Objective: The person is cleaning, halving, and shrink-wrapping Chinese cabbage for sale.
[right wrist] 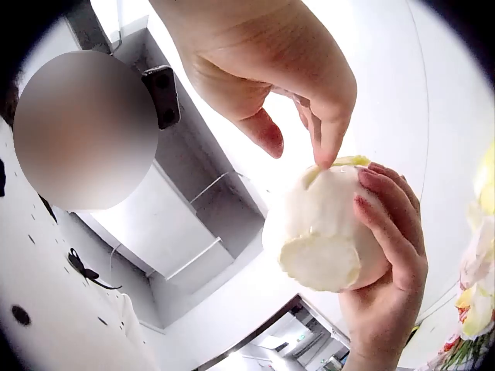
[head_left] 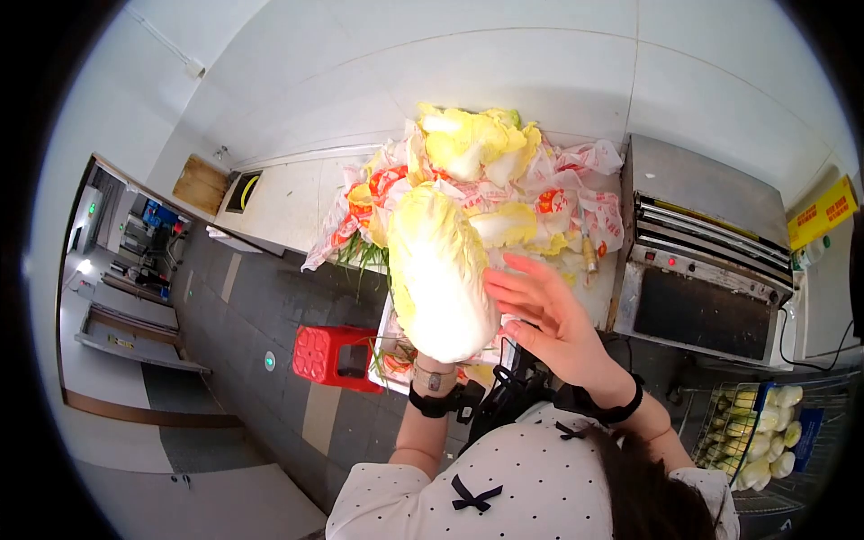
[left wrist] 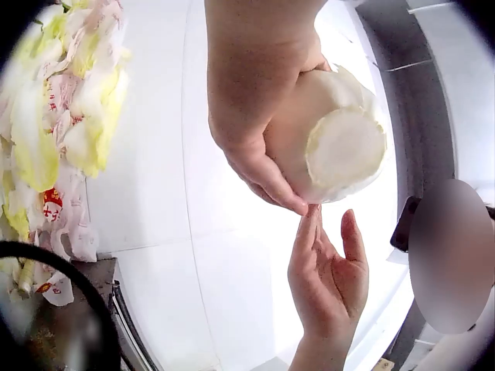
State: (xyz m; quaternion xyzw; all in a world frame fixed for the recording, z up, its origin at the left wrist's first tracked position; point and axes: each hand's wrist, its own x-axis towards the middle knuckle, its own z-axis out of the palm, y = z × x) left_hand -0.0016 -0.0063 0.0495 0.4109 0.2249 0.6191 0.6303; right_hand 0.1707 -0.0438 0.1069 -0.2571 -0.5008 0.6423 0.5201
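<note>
A large napa cabbage (head_left: pixel 436 270), pale yellow at the leafy end and white at the base, is held up in front of the body. My left hand (left wrist: pixel 251 143) grips it from below and around the side, mostly hidden under it in the head view. The cut round base (right wrist: pixel 321 261) faces back toward me. On the other side, my right hand (head_left: pixel 549 315) has its fingers extended, fingertips right at the outer leaves. In the right wrist view the index fingertip meets the cabbage beside a yellowish leaf edge.
Loose cabbage leaves (head_left: pixel 477 144) lie on crumpled red-and-white plastic bags (head_left: pixel 585 211) on the counter behind. A knife handle (head_left: pixel 589 255) shows there. A metal oven (head_left: pixel 706 261) stands right, a red stool (head_left: pixel 328 355) left, and a cart of cabbages (head_left: pixel 765 432) lower right.
</note>
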